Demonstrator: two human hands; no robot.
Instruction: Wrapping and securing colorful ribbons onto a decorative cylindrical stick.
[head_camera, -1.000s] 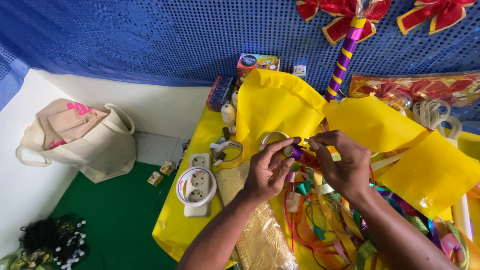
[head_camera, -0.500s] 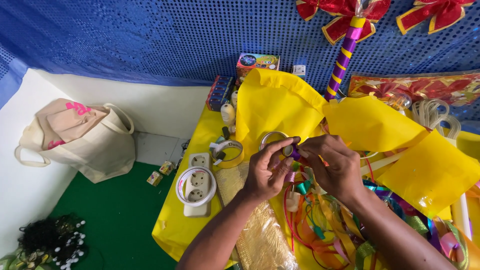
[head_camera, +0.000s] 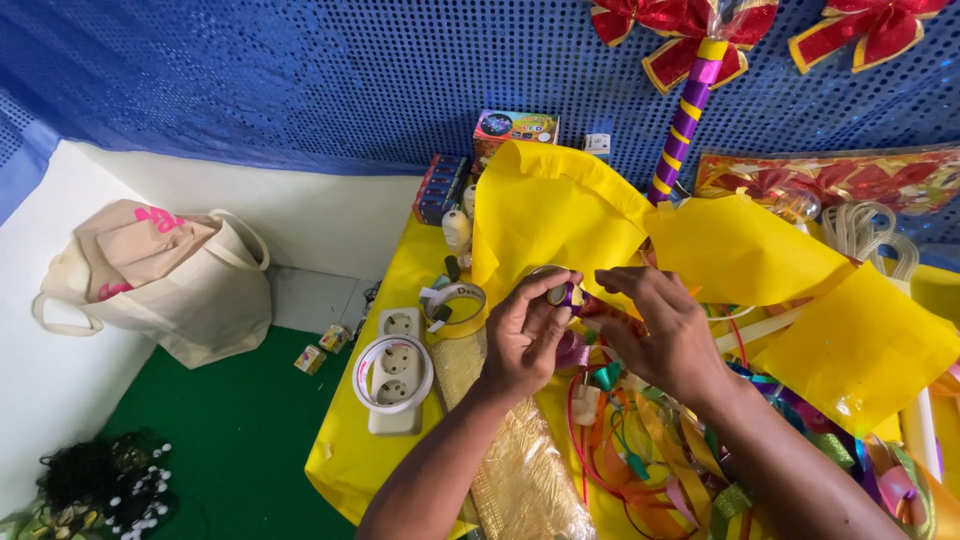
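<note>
My left hand (head_camera: 525, 335) pinches a small purple ribbon roll (head_camera: 562, 294) between thumb and fingers. My right hand (head_camera: 655, 330) meets it from the right, fingertips on the red ribbon end (head_camera: 598, 305) coming off the roll. Both hands hover over a tangle of coloured ribbons (head_camera: 640, 450) on the yellow-covered table (head_camera: 350, 460). Crumpled yellow paper sheets (head_camera: 550, 215) lie just behind the hands.
A white power strip (head_camera: 393, 385) with a tape ring (head_camera: 392, 372) sits left of my hands, another tape roll (head_camera: 452, 300) behind it. A striped stick with red bows (head_camera: 690, 95) leans on the blue wall. A beige tote bag (head_camera: 160, 285) rests on the floor.
My hands have drawn slightly up and together around the small roll; the right fingers now pinch the ribbon end closer to the left hand.
</note>
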